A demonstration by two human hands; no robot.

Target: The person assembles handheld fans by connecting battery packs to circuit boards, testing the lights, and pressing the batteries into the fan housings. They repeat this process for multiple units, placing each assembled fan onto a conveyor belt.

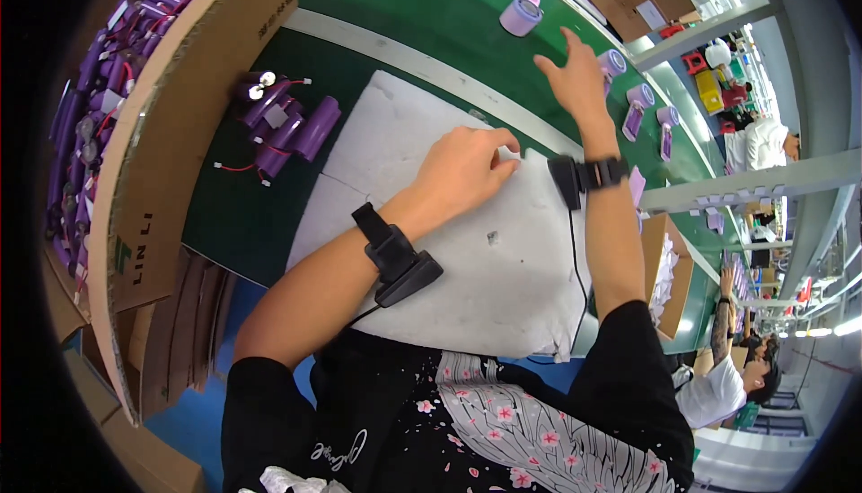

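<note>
My left hand (pixel 462 170) hovers over a white foam mat (pixel 431 277), its fingers loosely bent and the thumb apart from them, with nothing visible in it. Farther out, my right hand (pixel 575 75) stretches over the green conveyor belt (pixel 431 17) with thumb and forefinger spread, holding nothing. Just past its fingertips stands a lavender round-headed device (pixel 521 15). Another such device (pixel 612 64) lies right beside the hand, partly hidden by it. Black straps with small boxes sit on both wrists.
Left of the mat lie several purple cylindrical battery packs (pixel 287 129) with red wires. A cardboard box (pixel 197 134) full of them stands at far left. More lavender devices (pixel 637 111) line the belt. An open carton (pixel 669 277) sits at right; a co-worker (pixel 736 385) is beyond.
</note>
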